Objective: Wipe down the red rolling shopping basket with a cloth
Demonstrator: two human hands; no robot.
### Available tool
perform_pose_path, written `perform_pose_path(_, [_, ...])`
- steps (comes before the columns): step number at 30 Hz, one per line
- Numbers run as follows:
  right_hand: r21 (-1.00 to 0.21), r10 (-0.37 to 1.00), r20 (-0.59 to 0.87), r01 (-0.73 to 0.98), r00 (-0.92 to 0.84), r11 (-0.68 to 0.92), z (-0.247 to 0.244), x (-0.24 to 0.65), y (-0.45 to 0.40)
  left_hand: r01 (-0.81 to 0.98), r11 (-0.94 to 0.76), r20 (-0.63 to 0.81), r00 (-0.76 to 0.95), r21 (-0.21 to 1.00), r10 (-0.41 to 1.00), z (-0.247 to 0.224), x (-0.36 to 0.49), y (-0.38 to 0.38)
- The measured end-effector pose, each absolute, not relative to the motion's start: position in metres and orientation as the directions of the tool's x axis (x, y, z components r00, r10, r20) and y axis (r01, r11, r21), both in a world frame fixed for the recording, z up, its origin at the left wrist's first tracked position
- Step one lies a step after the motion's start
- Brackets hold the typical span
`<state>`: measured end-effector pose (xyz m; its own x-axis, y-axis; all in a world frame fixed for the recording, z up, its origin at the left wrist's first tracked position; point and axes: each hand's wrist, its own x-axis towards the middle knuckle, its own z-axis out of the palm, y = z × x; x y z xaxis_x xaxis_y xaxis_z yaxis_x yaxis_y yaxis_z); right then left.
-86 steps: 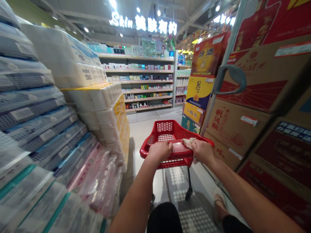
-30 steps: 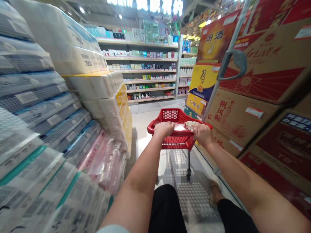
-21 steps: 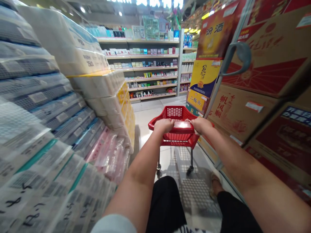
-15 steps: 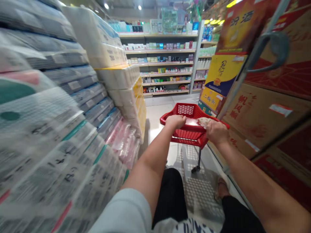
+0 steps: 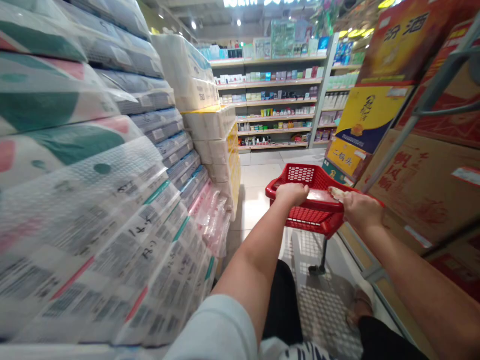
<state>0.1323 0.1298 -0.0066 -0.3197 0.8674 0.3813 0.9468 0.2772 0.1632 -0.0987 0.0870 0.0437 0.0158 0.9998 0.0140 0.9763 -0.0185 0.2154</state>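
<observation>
A red plastic shopping cart [image 5: 333, 176] with a mesh basket stands in front of me in the aisle. My left hand [image 5: 294, 194] is closed around the left part of its handle [image 5: 321, 196]. On the right end of the handle rests my right hand [image 5: 363, 209], also with its fingers wrapped round. A small pale crumpled thing [image 5: 337, 194] sticks out by the right hand's thumb; what it is I cannot make out. Part of the basket's inside is hidden by my hands and the handle.
Tall stacks of wrapped tissue packs [image 5: 142, 225] line the left side, close to my arm. Liquor cartons [image 5: 369, 117] and a grey metal frame [image 5: 392, 145] stand along the right. Ahead, shelves [image 5: 277, 102] of small goods cross the end of the tiled aisle [image 5: 258, 172].
The view has turned somewhat to the left, so the cart, shelves and cartons sit further right in the picture. Both hands keep their hold on the handle.
</observation>
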Motion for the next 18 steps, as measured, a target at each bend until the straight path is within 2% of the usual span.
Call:
perform_pose_path(1, [0.208, 0.882, 0.262, 0.915, -0.392, 0.345, 0.001, 0.13, 0.133, 0.977, -0.015, 0.017, 0.011, 0.212, 1.0, 0.044, -0.099, 0.088])
perform_pose_path(3, [0.217, 0.864, 0.032, 0.847, -0.503, 0.485, 0.017, 0.127, 0.144, 0.979, -0.018, 0.025, 0.013, 0.203, 1.0, 0.045, -0.099, 0.09])
perform_pose_path(5, [0.178, 0.848, -0.085, 0.83, -0.523, 0.529, 0.029, 0.126, 0.154, 0.981, -0.022, 0.034, 0.015, 0.193, 0.999, 0.045, -0.1, 0.093])
perform_pose_path(7, [0.164, 0.87, -0.034, 0.856, -0.491, 0.49, 0.028, 0.125, 0.154, 0.983, -0.025, 0.043, 0.017, 0.182, 0.999, 0.044, -0.101, 0.097])
perform_pose_path(9, [0.162, 0.889, 0.191, 0.907, -0.416, 0.39, 0.016, 0.123, 0.144, 0.985, -0.025, 0.051, 0.017, 0.171, 0.999, 0.044, -0.102, 0.102])
perform_pose_path(11, [0.111, 0.844, 0.459, 0.96, -0.279, 0.258, 0.001, 0.12, 0.133, 0.987, -0.026, 0.058, 0.017, 0.157, 0.998, 0.043, -0.103, 0.106])
perform_pose_path(12, [0.08, 0.824, 0.52, 0.973, -0.225, 0.215, -0.005, 0.118, 0.13, 0.988, -0.027, 0.061, 0.018, 0.15, 0.998, 0.042, -0.105, 0.107])
perform_pose_path(14, [0.08, 0.827, 0.51, 0.97, -0.237, 0.228, -0.007, 0.116, 0.131, 0.991, -0.037, 0.069, 0.028, 0.132, 0.997, 0.041, -0.109, 0.11])
perform_pose_path(16, [0.156, 0.834, 0.366, 0.911, -0.413, 0.382, 0.0, 0.118, 0.142, 0.992, -0.052, 0.074, 0.044, 0.112, 0.996, 0.04, -0.114, 0.11])
perform_pose_path(18, [0.198, 0.775, 0.212, 0.802, -0.596, 0.563, 0.011, 0.126, 0.154, 0.993, -0.069, 0.075, 0.062, 0.091, 0.995, 0.039, -0.12, 0.109])
